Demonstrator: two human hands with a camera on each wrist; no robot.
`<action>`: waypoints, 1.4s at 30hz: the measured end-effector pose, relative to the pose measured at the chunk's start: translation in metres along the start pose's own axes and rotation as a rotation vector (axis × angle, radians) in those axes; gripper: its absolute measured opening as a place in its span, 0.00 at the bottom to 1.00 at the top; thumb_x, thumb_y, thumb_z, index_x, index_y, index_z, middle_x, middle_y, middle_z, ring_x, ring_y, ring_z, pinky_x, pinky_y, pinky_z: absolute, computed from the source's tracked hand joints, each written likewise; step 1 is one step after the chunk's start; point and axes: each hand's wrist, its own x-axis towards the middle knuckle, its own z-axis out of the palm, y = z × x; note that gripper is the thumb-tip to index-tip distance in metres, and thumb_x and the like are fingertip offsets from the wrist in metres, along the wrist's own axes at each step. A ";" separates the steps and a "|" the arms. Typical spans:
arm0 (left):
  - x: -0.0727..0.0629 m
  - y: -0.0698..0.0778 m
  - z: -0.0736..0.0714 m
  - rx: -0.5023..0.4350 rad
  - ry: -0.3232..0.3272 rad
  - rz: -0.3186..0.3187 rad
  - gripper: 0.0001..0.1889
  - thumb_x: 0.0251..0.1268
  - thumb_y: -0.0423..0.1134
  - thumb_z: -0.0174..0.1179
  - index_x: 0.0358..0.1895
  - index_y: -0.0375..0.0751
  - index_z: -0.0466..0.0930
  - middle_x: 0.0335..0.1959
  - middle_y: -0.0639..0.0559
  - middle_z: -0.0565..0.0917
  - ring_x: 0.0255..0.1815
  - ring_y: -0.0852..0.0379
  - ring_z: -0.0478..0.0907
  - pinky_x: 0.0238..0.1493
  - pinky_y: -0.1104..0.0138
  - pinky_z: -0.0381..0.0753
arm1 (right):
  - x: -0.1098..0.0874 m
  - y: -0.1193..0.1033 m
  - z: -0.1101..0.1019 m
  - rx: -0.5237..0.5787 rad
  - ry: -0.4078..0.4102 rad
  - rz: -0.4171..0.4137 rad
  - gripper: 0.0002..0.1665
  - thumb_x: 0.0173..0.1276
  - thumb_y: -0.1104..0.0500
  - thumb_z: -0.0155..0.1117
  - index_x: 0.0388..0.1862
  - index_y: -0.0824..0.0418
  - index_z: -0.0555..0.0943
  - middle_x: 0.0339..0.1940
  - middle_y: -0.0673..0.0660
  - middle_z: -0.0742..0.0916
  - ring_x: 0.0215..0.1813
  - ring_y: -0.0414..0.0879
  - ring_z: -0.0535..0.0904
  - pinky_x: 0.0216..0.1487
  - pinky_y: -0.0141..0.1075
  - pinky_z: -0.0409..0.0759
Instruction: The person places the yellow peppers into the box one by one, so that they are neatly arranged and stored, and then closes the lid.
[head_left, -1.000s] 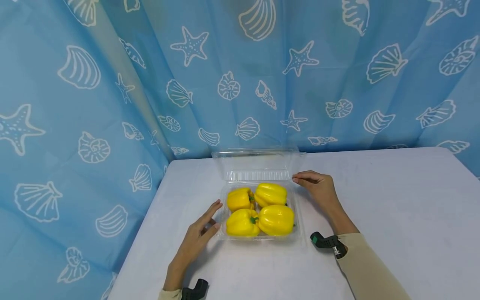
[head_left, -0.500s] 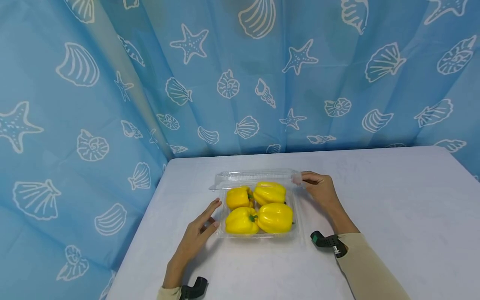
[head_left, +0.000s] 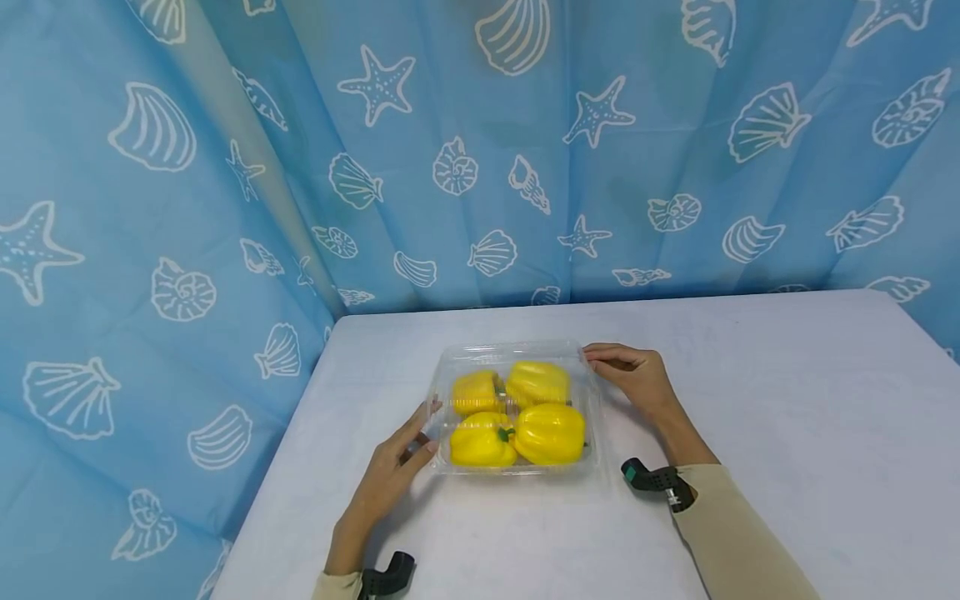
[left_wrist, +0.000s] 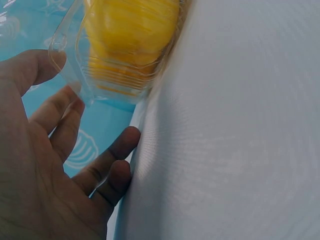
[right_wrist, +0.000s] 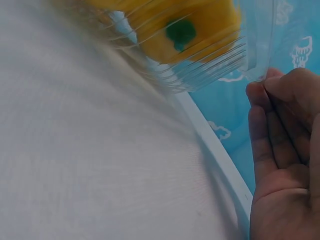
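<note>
A clear plastic clamshell container [head_left: 517, 472] holds several yellow bell peppers [head_left: 551, 434]. Its transparent lid [head_left: 510, 354] lies over the peppers; whether the rims meet is hard to tell. At the container's left side, my left hand [head_left: 390, 467] has its fingers spread, with the thumb and fingertips touching the clear rim [left_wrist: 62, 45]. My right hand [head_left: 637, 373] is at the far right corner. There its thumb and index finger pinch the plastic edge, as the right wrist view shows. A green stem [right_wrist: 180, 33] is visible through the ribbed wall.
Under the container is a table with a white cloth [head_left: 750, 400]. A blue curtain [head_left: 480, 150] with white shell and starfish prints hangs behind it and along its left side. Black wrist cameras [head_left: 651, 481] are strapped to both wrists.
The lid, raised at the back a second ago, has swung forward and down over the peppers. Both hands have stayed in nearly the same places.
</note>
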 end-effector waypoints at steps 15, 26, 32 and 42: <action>0.001 0.000 -0.003 -0.205 -0.056 0.050 0.28 0.83 0.41 0.38 0.81 0.62 0.49 0.79 0.59 0.56 0.77 0.48 0.56 0.70 0.40 0.57 | -0.001 -0.001 0.005 0.019 -0.020 -0.028 0.09 0.70 0.67 0.66 0.47 0.68 0.87 0.52 0.62 0.87 0.56 0.40 0.81 0.55 0.30 0.77; 0.001 0.000 -0.002 -0.077 -0.006 0.081 0.30 0.78 0.43 0.53 0.78 0.63 0.58 0.78 0.64 0.59 0.49 0.56 0.77 0.42 0.65 0.77 | -0.002 -0.001 0.005 0.035 -0.028 0.015 0.11 0.71 0.65 0.66 0.49 0.68 0.87 0.51 0.62 0.88 0.53 0.41 0.83 0.55 0.31 0.78; 0.002 -0.003 0.000 -0.081 -0.008 0.097 0.29 0.78 0.42 0.53 0.78 0.61 0.60 0.78 0.64 0.60 0.48 0.56 0.76 0.40 0.66 0.76 | -0.010 -0.006 0.005 0.040 -0.022 0.131 0.21 0.76 0.53 0.61 0.61 0.61 0.82 0.55 0.57 0.86 0.53 0.44 0.83 0.54 0.31 0.78; 0.002 -0.004 0.000 -0.058 -0.001 0.090 0.29 0.77 0.43 0.54 0.78 0.63 0.60 0.77 0.65 0.60 0.49 0.57 0.77 0.41 0.66 0.77 | -0.033 -0.021 0.010 0.068 0.001 0.325 0.31 0.77 0.41 0.54 0.64 0.63 0.78 0.54 0.60 0.84 0.51 0.51 0.80 0.53 0.29 0.78</action>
